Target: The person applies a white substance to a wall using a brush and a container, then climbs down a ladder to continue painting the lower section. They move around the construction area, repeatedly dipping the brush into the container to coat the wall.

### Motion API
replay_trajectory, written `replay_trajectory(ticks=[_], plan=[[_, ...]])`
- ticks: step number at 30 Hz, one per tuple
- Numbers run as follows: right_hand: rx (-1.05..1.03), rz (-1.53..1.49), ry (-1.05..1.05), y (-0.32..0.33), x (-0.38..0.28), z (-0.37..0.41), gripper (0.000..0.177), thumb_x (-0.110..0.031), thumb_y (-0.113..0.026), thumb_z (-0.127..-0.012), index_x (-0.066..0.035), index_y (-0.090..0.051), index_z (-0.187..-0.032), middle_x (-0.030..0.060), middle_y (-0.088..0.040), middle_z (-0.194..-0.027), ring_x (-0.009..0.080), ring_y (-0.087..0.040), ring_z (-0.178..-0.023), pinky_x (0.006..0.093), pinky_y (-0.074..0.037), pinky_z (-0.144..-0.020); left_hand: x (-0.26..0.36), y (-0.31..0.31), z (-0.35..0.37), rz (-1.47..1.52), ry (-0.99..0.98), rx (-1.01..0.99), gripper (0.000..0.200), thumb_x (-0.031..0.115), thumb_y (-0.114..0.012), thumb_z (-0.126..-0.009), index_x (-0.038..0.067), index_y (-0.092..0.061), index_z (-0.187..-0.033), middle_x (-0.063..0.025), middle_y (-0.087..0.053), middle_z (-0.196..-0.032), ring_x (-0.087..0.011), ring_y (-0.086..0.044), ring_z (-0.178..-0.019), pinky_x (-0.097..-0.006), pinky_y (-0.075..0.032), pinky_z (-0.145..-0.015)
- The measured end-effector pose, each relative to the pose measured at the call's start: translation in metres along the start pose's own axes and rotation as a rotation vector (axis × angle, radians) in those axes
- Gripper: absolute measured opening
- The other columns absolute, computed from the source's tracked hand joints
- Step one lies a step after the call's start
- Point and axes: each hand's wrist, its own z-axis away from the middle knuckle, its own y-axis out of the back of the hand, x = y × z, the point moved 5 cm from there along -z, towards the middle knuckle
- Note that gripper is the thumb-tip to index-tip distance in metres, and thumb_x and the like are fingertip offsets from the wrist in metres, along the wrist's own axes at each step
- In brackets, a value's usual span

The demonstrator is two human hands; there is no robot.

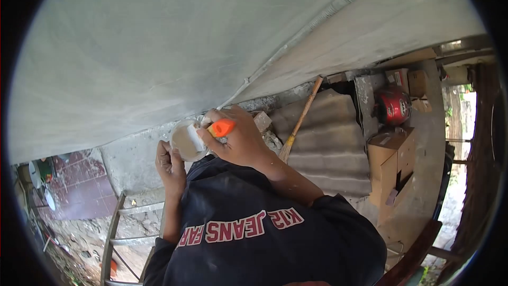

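Observation:
A round tub [186,147] with pale greyish contents sits in my left hand [170,161], whose fingers and thumb grip its near left rim. My right hand [235,136] is closed around the orange handle of a paintbrush [223,126], and the handle's end faces up toward me. The brush's whitish head lies over the tub's right side, partly hidden by my fingers. Both hands are close together in front of my chest, beside the grey wall [132,58].
A metal ladder [115,222] stands at lower left. To the right are a broom [302,119], corrugated sheets [330,143], a cardboard box [389,159] and a red helmet [392,105]. A pipe [317,25] runs along the wall.

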Motion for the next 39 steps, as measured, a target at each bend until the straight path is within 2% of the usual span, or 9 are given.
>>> replay_trajectory(ticks=[7, 13, 16, 17, 18, 20, 22, 25, 39], plan=[[0.125, -0.029, 0.033, 0.009, -0.002, 0.012, 0.017, -0.019, -0.066, -0.080, -0.007, -0.054, -0.081, 0.0078, -0.058, -0.068, 0.0283, -0.056, -0.065, 0.0365, -0.041, -0.063, 0.000, -0.011, -0.006, 0.034, 0.024, -0.079, 0.018, 0.011, -0.044, -0.095, 0.010, -0.038, -0.078, 0.0052, -0.040, -0.067, -0.0006, -0.033, -0.059, -0.0180, -0.028, -0.051], [0.042, 0.047, 0.048, 0.006, -0.002, 0.020, 0.013, -0.013, -0.067, -0.079, -0.004, -0.058, -0.083, 0.0116, -0.061, -0.075, 0.0312, -0.057, -0.068, 0.0385, -0.043, -0.063, 0.008, -0.018, -0.003, -0.013, -0.065, -0.093, 0.013, 0.009, -0.047, -0.092, 0.004, -0.043, -0.080, 0.0026, -0.040, -0.067, -0.0033, -0.036, -0.061, -0.0216, -0.031, -0.052], [0.002, 0.035, 0.021, 0.004, 0.000, 0.027, 0.012, -0.011, -0.061, -0.087, 0.000, -0.056, -0.089, 0.0117, -0.060, -0.083, 0.0232, -0.057, -0.075, 0.0330, -0.045, -0.070, 0.001, -0.018, 0.003, -0.027, -0.075, -0.081, 0.010, 0.006, -0.052, -0.084, 0.003, -0.043, -0.082, -0.0015, -0.041, -0.065, -0.0070, -0.038, -0.059, -0.0265, -0.033, -0.051], [-0.020, 0.031, -0.023, 0.005, 0.002, 0.030, 0.011, -0.010, -0.058, -0.089, 0.001, -0.055, -0.091, 0.0107, -0.059, -0.084, 0.0205, -0.056, -0.076, 0.0315, -0.045, -0.071, -0.001, -0.018, 0.006, -0.022, -0.093, -0.044, 0.014, 0.010, -0.054, -0.083, 0.002, -0.042, -0.081, -0.0070, -0.040, -0.064, -0.0126, -0.039, -0.057, -0.0306, -0.034, -0.052], [-0.011, 0.007, 0.004, 0.004, 0.006, 0.031, 0.012, -0.010, -0.057, -0.090, 0.002, -0.054, -0.093, 0.0096, -0.058, -0.085, 0.0181, -0.055, -0.076, 0.0302, -0.045, -0.071, 0.005, -0.017, 0.008, -0.065, -0.147, -0.037, 0.011, 0.010, -0.051, -0.086, 0.003, -0.043, -0.081, -0.0001, -0.040, -0.067, -0.0075, -0.037, -0.061, -0.0264, -0.034, -0.052], [-0.068, -0.054, 0.069, -0.002, 0.007, 0.032, 0.013, -0.010, -0.055, -0.092, 0.003, -0.053, -0.094, 0.0084, -0.057, -0.086, 0.0157, -0.054, -0.077, 0.0289, -0.045, -0.070, 0.010, -0.017, 0.014, -0.049, -0.155, 0.041, 0.013, 0.009, -0.052, -0.082, 0.002, -0.041, -0.080, -0.0046, -0.036, -0.064, -0.0098, -0.035, -0.060, -0.0282, -0.034, -0.053], [-0.043, -0.225, -0.090, -0.002, 0.017, 0.027, 0.015, -0.011, -0.053, -0.092, 0.004, -0.050, -0.093, 0.0123, -0.055, -0.088, 0.0183, -0.053, -0.079, 0.0296, -0.045, -0.073, 0.007, -0.012, 0.021, -0.047, -0.197, 0.159, 0.015, 0.010, -0.052, -0.082, 0.002, -0.040, -0.079, -0.0059, -0.038, -0.063, -0.0124, -0.037, -0.058, -0.0294, -0.035, -0.054], [-0.145, -0.191, 0.041, -0.012, 0.018, 0.018, 0.018, -0.013, -0.052, -0.094, 0.004, -0.051, -0.099, 0.0077, -0.056, -0.088, 0.0123, -0.052, -0.080, 0.0254, -0.044, -0.074, 0.008, -0.006, 0.036, -0.122, -0.224, 0.249, 0.019, 0.013, -0.053, -0.083, 0.001, -0.039, -0.077, -0.0089, -0.041, -0.063, -0.0182, -0.039, -0.056, -0.0326, -0.036, -0.054], [-0.614, -0.220, 0.279, -0.043, -0.012, 0.014, 0.011, -0.009, -0.052, -0.093, 0.001, -0.049, -0.096, 0.0068, -0.054, -0.091, 0.0120, -0.052, -0.084, 0.0240, -0.043, -0.076, -0.002, -0.006, 0.097, -0.043, -0.132, 0.663, 0.020, 0.010, -0.054, -0.083, 0.002, -0.037, -0.075, -0.0049, -0.035, -0.062, -0.0105, -0.032, -0.058, -0.0291, -0.033, -0.052]])
